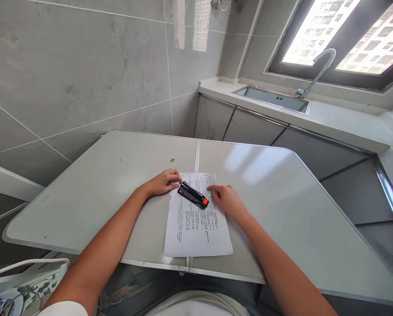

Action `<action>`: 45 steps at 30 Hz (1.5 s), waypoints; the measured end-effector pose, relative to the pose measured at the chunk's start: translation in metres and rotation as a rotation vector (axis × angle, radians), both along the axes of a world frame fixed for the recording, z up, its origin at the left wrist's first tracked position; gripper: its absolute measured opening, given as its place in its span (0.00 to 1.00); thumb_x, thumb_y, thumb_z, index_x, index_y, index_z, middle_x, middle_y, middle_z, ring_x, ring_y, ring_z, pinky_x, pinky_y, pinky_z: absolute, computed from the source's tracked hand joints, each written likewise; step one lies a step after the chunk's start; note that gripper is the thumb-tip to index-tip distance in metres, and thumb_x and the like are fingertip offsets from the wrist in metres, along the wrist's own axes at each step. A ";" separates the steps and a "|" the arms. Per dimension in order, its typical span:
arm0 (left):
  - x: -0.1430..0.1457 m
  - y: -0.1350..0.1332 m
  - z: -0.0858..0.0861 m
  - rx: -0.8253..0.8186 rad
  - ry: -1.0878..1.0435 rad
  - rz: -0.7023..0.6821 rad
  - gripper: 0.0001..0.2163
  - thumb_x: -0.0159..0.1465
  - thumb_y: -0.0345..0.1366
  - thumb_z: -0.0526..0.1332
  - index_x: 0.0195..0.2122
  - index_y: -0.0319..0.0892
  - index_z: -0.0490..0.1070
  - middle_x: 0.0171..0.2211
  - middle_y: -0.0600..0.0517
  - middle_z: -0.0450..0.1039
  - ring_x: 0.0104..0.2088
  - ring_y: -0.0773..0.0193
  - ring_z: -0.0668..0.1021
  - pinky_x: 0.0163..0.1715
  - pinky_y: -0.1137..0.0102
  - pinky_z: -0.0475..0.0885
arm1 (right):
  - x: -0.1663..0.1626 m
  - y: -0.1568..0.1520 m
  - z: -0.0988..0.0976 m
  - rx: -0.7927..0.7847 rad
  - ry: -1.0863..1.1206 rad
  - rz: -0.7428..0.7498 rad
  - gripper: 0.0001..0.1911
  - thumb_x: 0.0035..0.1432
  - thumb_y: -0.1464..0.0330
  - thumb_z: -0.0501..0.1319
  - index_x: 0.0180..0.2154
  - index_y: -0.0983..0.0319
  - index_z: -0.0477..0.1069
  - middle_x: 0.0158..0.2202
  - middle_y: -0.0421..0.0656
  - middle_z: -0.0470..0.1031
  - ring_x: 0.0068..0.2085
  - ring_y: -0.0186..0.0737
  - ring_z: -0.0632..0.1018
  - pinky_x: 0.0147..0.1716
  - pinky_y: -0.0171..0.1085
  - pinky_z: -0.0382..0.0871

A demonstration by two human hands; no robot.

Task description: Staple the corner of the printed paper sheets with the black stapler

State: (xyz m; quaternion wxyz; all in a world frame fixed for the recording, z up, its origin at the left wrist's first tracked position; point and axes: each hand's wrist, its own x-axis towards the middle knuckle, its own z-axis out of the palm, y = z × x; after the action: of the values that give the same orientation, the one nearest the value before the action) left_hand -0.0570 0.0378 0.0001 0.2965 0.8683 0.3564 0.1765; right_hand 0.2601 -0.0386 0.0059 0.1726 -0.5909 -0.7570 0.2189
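A stack of printed paper [196,228] lies on the grey folding table [100,197] in front of me. A black stapler [192,195] with an orange end rests across the paper's upper part. My left hand [163,182] lies at the paper's top left corner, fingers curled down onto the corner beside the stapler's black end. My right hand [227,199] rests on the paper's right side, fingertips touching the sheet close to the stapler's orange end. Neither hand grips the stapler.
Two small staples [172,159] lie on the table beyond my left hand. A counter with a steel sink [272,97] and a tap [318,72] runs along the window at the right. Tiled wall stands behind the table.
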 end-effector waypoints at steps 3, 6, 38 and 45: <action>-0.002 0.003 -0.002 0.040 0.016 0.077 0.10 0.70 0.41 0.60 0.46 0.50 0.80 0.48 0.46 0.75 0.51 0.53 0.76 0.57 0.59 0.70 | -0.001 0.000 0.000 -0.003 0.007 -0.031 0.21 0.64 0.69 0.52 0.47 0.56 0.83 0.23 0.41 0.75 0.28 0.42 0.76 0.32 0.37 0.64; -0.003 0.006 -0.006 0.079 0.019 0.114 0.09 0.70 0.40 0.60 0.46 0.50 0.80 0.47 0.47 0.74 0.51 0.54 0.76 0.58 0.60 0.69 | -0.006 -0.001 -0.002 0.018 0.026 -0.084 0.19 0.62 0.69 0.54 0.43 0.57 0.84 0.21 0.40 0.72 0.26 0.41 0.73 0.31 0.38 0.63; 0.007 -0.003 0.002 0.027 0.053 0.029 0.16 0.64 0.51 0.68 0.46 0.47 0.78 0.49 0.48 0.78 0.52 0.51 0.74 0.56 0.59 0.61 | -0.029 0.017 -0.027 0.242 0.493 -0.063 0.16 0.58 0.65 0.67 0.49 0.54 0.78 0.45 0.42 0.83 0.44 0.46 0.81 0.49 0.47 0.75; 0.009 0.004 -0.008 0.000 -0.022 0.079 0.16 0.60 0.51 0.71 0.39 0.44 0.79 0.42 0.49 0.76 0.43 0.57 0.75 0.48 0.63 0.65 | -0.026 0.014 -0.031 0.114 0.695 -0.258 0.15 0.46 0.60 0.76 0.35 0.57 0.79 0.42 0.42 0.85 0.42 0.48 0.84 0.49 0.48 0.80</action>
State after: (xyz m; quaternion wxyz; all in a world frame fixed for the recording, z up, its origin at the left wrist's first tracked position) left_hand -0.0482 0.0415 -0.0074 0.2933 0.8516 0.3870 0.1974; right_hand 0.2344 -0.0250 -0.0247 0.4780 -0.5612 -0.5836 0.3406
